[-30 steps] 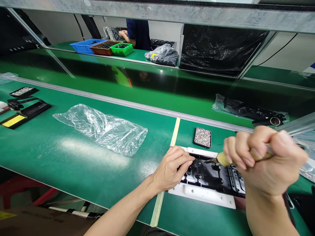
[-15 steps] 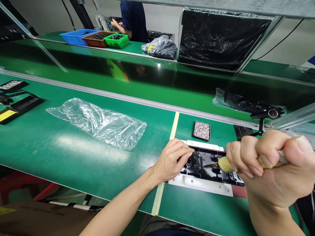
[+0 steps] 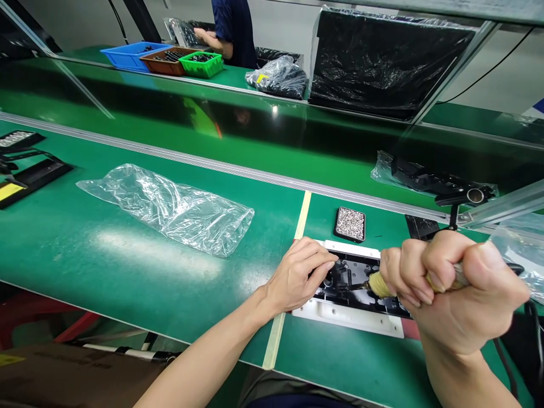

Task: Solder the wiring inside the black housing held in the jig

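My left hand rests at the left end of a long black plastic panel, its fingers drawn together and fingertips pressed on it. The panel lies in a white fixture with raised edges on both long sides. My right hand is closed in a fist around a tool with a yellow-wrapped handle. Its thin metal tip points left, down at the panel's inner face; I cannot tell whether it is a screwdriver or a soldering iron. My fist hides the panel's right end.
Behind the fixture stands a small black tray of tiny metal parts. A clear plastic bag lies left of the tape strip. A bagged black part is at the back right. Across the partition, a person works near bins.
My right hand and the tool have shifted slightly left over the panel, with the tip lower and nearer my left hand. My left hand stays at the panel's end.
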